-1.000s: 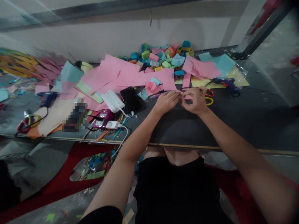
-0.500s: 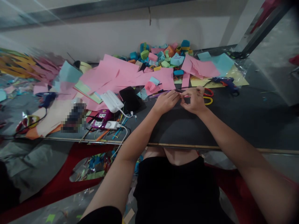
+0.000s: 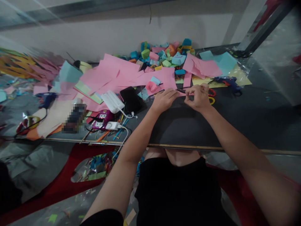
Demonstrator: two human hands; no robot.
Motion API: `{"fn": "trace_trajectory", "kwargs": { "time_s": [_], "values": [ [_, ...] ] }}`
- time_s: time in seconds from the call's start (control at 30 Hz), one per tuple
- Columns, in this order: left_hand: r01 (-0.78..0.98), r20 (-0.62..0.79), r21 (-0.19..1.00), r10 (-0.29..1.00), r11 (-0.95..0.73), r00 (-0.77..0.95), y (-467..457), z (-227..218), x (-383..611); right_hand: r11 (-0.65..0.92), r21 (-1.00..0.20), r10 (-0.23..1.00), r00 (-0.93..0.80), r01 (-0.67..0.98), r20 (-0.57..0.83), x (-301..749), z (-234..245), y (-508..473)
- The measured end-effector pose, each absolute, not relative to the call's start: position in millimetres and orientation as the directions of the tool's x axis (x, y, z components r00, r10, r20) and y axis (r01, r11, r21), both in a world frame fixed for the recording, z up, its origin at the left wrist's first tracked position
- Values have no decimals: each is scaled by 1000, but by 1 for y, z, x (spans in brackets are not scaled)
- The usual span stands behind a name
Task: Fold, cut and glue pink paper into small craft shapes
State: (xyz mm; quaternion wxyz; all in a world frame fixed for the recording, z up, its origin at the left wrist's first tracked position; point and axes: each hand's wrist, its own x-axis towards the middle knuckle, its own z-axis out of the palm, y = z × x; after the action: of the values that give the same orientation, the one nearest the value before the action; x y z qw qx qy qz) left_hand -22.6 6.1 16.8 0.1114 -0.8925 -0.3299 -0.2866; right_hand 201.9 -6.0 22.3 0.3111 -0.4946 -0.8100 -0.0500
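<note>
My left hand (image 3: 165, 99) and my right hand (image 3: 198, 97) are over the dark tabletop, fingers pinched. A narrow strip of pink paper (image 3: 182, 94) stretches between their fingertips, one end in each hand. Just behind the hands lie scissors (image 3: 212, 100) with red and yellow handles; my right hand covers part of them. Close to the left hand is a curled piece of pink paper (image 3: 152, 88), with a small light-blue piece (image 3: 155, 80) by it.
Pink sheets (image 3: 113, 70) and a heap of coloured folded paper pieces (image 3: 164, 56) lie along the wall. A blue glue gun (image 3: 229, 82) is on the right, another glue gun (image 3: 47, 99) on the left. A white power bank (image 3: 113, 102), black pouch (image 3: 130, 99) and purple power strip (image 3: 102, 119) sit left.
My hands have moved slightly apart, the right one shifting right. More of the pink strip now shows between the fingertips.
</note>
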Motion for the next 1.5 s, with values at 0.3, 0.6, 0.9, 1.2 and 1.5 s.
{"fn": "trace_trajectory", "kwargs": {
  "time_s": [0.3,0.6,0.9,1.2,1.5],
  "values": [
    [678,639,34,538,-734,550,12,15,-30,398,-221,819,-236,890,523,216,31,-2],
    [660,769,283,576,-696,277,26,13,-40,262,-231,838,-102,937,537,248,39,7],
    [213,423,883,906,-418,21,50,-13,-31,414,-170,861,-324,894,391,222,24,8],
    [289,489,802,852,-524,186,43,-15,-23,111,-140,989,-95,984,117,227,33,5],
    [225,432,847,870,-482,239,40,-15,-23,-197,-26,979,195,980,-64,245,51,1]
  ]
}}
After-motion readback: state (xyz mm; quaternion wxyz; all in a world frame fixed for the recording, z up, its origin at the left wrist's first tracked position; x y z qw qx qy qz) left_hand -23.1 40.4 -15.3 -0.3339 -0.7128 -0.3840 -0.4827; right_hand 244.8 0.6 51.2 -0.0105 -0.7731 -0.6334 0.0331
